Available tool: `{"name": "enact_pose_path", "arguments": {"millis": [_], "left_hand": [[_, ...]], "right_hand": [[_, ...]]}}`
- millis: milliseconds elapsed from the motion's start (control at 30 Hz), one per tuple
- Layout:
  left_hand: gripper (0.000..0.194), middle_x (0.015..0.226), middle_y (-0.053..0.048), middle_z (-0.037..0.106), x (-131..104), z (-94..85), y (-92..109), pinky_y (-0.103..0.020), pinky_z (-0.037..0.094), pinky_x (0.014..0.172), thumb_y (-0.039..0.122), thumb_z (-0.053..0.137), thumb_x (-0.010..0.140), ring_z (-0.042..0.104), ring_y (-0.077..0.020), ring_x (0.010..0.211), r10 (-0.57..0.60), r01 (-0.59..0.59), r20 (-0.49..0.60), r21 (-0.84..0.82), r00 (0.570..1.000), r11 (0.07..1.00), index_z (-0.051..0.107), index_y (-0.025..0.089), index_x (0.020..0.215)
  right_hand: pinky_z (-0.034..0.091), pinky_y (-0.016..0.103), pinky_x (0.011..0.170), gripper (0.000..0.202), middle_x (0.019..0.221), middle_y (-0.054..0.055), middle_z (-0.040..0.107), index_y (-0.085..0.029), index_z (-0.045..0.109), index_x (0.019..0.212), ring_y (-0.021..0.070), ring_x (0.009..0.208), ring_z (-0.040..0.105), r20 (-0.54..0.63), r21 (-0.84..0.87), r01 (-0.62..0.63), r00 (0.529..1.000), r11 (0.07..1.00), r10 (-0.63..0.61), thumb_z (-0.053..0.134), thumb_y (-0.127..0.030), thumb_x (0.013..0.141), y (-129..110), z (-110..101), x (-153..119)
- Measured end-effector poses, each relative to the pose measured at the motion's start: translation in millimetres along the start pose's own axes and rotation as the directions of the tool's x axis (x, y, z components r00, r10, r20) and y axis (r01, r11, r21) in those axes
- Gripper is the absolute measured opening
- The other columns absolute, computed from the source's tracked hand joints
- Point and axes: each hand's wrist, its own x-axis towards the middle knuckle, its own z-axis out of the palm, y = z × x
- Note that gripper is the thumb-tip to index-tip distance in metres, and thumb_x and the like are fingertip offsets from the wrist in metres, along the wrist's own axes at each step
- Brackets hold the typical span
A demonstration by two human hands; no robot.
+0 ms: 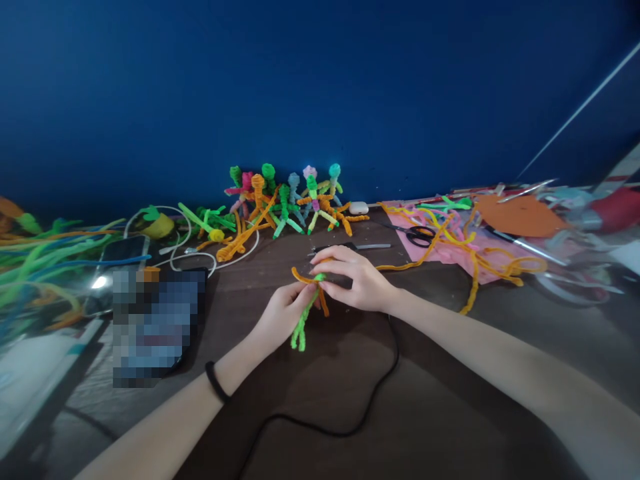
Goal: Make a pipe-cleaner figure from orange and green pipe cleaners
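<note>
A green pipe cleaner (303, 321) with an orange pipe cleaner (311, 283) wound across its top hung just above the dark table (450, 373), pinched between my hands. My left hand (283, 315) gripped the green stem while my right hand (353, 277) closed its fingertips on the orange piece. Beyond them, finished pipe-cleaner figures (285, 200) stood against the blue wall (320, 87), with scissors (417, 233) to their right.

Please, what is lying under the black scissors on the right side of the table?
The black scissors lie on a pink sheet, among loose orange pipe cleaners. What the sheet covers beneath cannot be seen.
</note>
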Motion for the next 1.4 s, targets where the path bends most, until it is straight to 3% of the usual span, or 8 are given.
{"name": "enact_pose_path", "arguments": {"millis": [233,767,1000,1267,1400], "left_hand": [[0.031,0.049,0.003,0.046,1.2,-0.9,0.4,-0.020,0.034,0.050,0.029,0.044,0.080,0.041,-0.0085,0.049,0.026,-0.026,-0.011,0.015,1.000,1.000,0.055,0.016,0.053],[0.032,0.049,0.005,0.038,0.7,-1.1,1.9,-0.021,0.028,0.047,0.033,0.042,0.080,0.035,-0.0086,0.047,-0.016,0.016,0.018,0.035,1.000,0.999,0.051,0.016,0.055],[0.027,0.050,0.004,0.045,1.7,0.5,0.7,-0.020,0.032,0.048,0.030,0.046,0.078,0.040,-0.0083,0.048,-0.004,0.004,0.015,0.014,1.000,1.000,0.055,0.016,0.056],[0.021,0.060,-0.002,0.060,-0.7,0.2,7.0,-0.023,0.045,0.057,0.035,0.053,0.075,0.056,-0.0118,0.056,-0.081,0.114,0.143,-0.246,0.986,0.962,0.058,0.014,0.074],[0.023,0.048,0.004,0.051,-3.7,3.3,10.6,-0.021,0.040,0.042,0.038,0.046,0.079,0.053,-0.0108,0.041,-0.121,0.183,0.206,-0.313,0.971,0.932,0.049,0.016,0.075]], "right_hand": [[0.044,0.035,0.086,0.016,0.102,0.007,0.058,-0.018,0.060,0.091,0.0184,0.096,0.054,0.001,-0.018,-0.002,1.000,1.000,0.002,0.051,-0.018,0.077,1.4,2.3,0.3],[0.045,0.035,0.084,0.016,0.100,0.007,0.059,-0.019,0.060,0.090,0.0178,0.093,0.054,-0.005,-0.045,0.005,1.000,0.999,-0.005,0.051,-0.017,0.077,2.5,1.8,0.3],[0.044,0.036,0.084,0.016,0.100,0.007,0.058,-0.019,0.060,0.092,0.0183,0.094,0.053,0.003,-0.042,-0.003,1.000,0.999,0.003,0.050,-0.017,0.078,1.8,0.2,0.4],[0.044,0.036,0.083,0.015,0.100,0.007,0.058,-0.019,0.060,0.090,0.0187,0.092,0.053,-0.010,-0.060,-0.016,1.000,0.998,0.016,0.049,-0.018,0.080,0.8,-0.9,1.8],[0.044,0.036,0.083,0.015,0.101,0.008,0.057,-0.018,0.060,0.090,0.0185,0.093,0.053,-0.029,-0.064,-0.017,0.999,0.998,0.015,0.049,-0.018,0.080,-0.5,-3.1,2.9]]}}
